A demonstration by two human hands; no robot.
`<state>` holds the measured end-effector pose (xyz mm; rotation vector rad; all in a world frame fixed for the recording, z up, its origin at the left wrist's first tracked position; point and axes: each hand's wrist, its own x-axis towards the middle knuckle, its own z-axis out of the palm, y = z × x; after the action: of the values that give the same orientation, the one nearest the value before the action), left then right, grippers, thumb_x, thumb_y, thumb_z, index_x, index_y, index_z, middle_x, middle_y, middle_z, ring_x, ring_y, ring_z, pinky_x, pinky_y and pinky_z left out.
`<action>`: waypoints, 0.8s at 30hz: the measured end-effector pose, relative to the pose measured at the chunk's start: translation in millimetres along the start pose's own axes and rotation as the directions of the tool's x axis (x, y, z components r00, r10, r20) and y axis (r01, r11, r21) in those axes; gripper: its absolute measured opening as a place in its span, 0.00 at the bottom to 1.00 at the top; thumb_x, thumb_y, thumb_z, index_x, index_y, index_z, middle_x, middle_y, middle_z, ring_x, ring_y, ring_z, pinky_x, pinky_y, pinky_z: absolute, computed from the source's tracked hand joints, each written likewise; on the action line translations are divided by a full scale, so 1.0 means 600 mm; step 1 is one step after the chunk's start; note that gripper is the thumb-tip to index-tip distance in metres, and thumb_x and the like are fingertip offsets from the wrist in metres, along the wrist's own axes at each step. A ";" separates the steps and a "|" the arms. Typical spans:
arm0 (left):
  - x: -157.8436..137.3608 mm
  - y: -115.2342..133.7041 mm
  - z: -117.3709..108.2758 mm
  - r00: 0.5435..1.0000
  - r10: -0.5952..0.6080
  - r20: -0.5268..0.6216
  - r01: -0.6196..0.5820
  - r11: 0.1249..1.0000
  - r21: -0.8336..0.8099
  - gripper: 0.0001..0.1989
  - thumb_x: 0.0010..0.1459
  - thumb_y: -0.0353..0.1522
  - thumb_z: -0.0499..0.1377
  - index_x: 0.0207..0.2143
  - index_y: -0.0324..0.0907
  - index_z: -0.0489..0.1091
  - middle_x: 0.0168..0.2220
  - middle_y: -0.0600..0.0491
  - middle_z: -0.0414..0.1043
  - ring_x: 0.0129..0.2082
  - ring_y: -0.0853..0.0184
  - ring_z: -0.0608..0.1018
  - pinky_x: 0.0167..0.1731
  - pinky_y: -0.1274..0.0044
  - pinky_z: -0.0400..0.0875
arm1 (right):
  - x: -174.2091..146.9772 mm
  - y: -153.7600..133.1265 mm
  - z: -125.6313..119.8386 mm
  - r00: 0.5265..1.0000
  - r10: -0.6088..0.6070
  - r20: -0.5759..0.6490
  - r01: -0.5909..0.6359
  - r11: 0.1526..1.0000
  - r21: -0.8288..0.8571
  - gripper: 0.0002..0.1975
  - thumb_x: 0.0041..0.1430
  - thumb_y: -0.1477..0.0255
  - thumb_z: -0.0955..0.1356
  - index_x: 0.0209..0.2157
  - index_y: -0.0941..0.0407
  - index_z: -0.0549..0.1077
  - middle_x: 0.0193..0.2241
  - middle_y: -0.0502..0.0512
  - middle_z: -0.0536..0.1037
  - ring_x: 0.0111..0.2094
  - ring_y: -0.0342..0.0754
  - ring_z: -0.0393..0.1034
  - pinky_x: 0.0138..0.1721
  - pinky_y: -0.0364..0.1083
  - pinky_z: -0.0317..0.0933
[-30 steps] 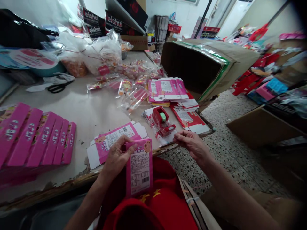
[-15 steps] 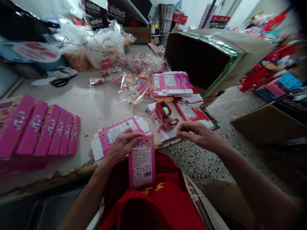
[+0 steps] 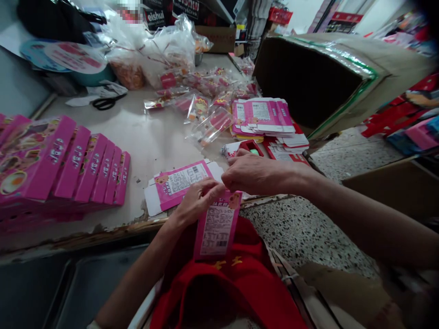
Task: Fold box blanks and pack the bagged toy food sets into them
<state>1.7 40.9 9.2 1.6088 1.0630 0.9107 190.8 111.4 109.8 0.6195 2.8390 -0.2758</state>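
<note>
A pink printed box [image 3: 217, 228] stands upright against my red apron, its text panel and barcode facing me. My left hand [image 3: 197, 201] grips its upper left edge, fingers closed over the top. At the box's top right, my right hand [image 3: 252, 172] is curled with fingertips pressed together; whatever they may hold is hidden. Just behind my left hand, a flattened pink carton [image 3: 181, 180] with white flaps lies on the table. The red tape dispenser [image 3: 247, 146] with a green roll is partly covered by my right hand.
Pink boxes [image 3: 82, 169] stand in a row at left. Bagged toys [image 3: 200, 107] and stacked flat pink cartons [image 3: 264, 116] lie behind my hands. Black scissors [image 3: 104, 103] rest at the back left. A large open cardboard box [image 3: 346, 98] stands at right, beyond the table edge.
My right hand has moved left from beside the tape dispenser to the top of the pink box. My left hand still grips the box. The view has shifted slightly left.
</note>
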 end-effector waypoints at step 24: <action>-0.151 0.178 -0.144 0.922 0.387 -0.013 -0.292 0.717 0.633 0.29 0.64 0.29 0.64 0.66 0.47 0.64 0.54 0.47 0.78 0.53 0.61 0.79 0.62 0.66 0.69 | -0.006 0.024 0.146 0.935 0.355 -0.003 -0.143 0.384 0.912 0.17 0.62 0.51 0.70 0.39 0.51 0.74 0.30 0.57 0.78 0.25 0.49 0.72 0.28 0.48 0.69</action>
<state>-85.2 -33.2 127.7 2.3890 1.2769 0.9836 215.4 102.7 25.1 1.3068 2.4485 -1.8711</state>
